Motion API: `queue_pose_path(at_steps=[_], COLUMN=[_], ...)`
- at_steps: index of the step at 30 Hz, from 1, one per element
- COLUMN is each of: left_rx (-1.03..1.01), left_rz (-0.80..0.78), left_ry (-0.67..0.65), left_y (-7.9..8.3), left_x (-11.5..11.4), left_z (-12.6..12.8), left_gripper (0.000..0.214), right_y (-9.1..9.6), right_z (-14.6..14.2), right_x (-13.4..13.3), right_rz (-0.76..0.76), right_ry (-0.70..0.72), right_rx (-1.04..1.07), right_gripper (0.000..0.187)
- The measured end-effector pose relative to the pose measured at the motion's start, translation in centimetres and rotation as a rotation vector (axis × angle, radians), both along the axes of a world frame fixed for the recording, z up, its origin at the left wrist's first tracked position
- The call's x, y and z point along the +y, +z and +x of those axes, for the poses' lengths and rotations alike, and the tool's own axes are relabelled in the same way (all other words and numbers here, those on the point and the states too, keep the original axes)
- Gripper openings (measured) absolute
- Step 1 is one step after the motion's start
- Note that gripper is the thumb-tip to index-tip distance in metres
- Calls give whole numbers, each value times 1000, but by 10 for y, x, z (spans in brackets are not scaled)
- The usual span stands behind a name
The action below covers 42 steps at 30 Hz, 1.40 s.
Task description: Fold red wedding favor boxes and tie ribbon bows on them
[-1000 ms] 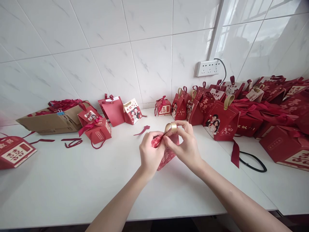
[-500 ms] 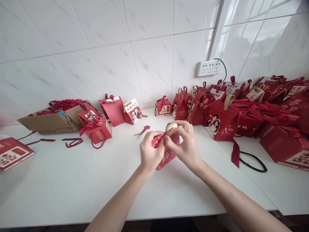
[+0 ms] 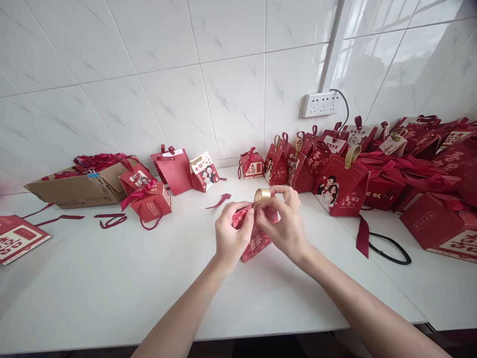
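Observation:
A small red gift box (image 3: 256, 240) with white double-happiness print stands on the white counter (image 3: 112, 283) in the middle of the view. My left hand (image 3: 230, 237) pinches the box's top left flap, fingers closed. My right hand (image 3: 286, 223) grips the top right side and pinches a gold strap loop (image 3: 262, 197) that rises above the box's top. Both hands meet over the box's top, which they partly hide.
Finished red gift boxes (image 3: 345, 186) crowd the back right and right side. More red boxes (image 3: 149, 199) and a brown carton (image 3: 80, 186) of red ribbons lie at the back left. Loose ribbon bits (image 3: 110, 219), a black band (image 3: 391, 248) and a wall socket (image 3: 320, 104) are nearby.
The gold strap loop has been pulled slightly lower and tighter onto the box's top between my fingers. The hands and box stay in the same place.

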State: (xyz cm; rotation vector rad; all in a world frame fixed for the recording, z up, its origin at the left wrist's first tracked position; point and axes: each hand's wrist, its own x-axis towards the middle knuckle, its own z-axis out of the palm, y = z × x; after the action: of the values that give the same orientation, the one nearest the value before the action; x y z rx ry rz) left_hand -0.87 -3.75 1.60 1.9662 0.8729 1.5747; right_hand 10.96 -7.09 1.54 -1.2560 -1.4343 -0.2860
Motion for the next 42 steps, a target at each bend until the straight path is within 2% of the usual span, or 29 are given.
queue_pose_path(at_steps=[4, 13, 18, 23, 33, 38, 42], left_rx=[4, 4, 0, 35, 109, 141, 173], left_rz=[-37, -63, -86, -130, 45, 137, 110], left_ry=[8, 2, -107, -213, -43, -33, -65], left_y=[1, 2, 10, 19, 11, 13, 14], left_x=[0, 1, 4, 6, 3, 9, 12], left_z=[0, -2, -7, -9, -6, -9, -10], left_gripper=[18, 9, 10, 21, 11, 8, 9], right_y=[-2, 1, 0, 1, -3, -2, 4], right_z=[1, 4, 5, 5, 4, 5, 8], right_x=[1, 0, 2, 2, 4, 3, -1], right_rz=[104, 61, 71, 67, 103, 83, 40], right_ry=[-77, -24, -9, -5, -39, -25, 52], right_rx=[-111, -120, -125, -154, -163, -172, -172], right_gripper=[7, 3, 5, 5, 5, 5, 6])
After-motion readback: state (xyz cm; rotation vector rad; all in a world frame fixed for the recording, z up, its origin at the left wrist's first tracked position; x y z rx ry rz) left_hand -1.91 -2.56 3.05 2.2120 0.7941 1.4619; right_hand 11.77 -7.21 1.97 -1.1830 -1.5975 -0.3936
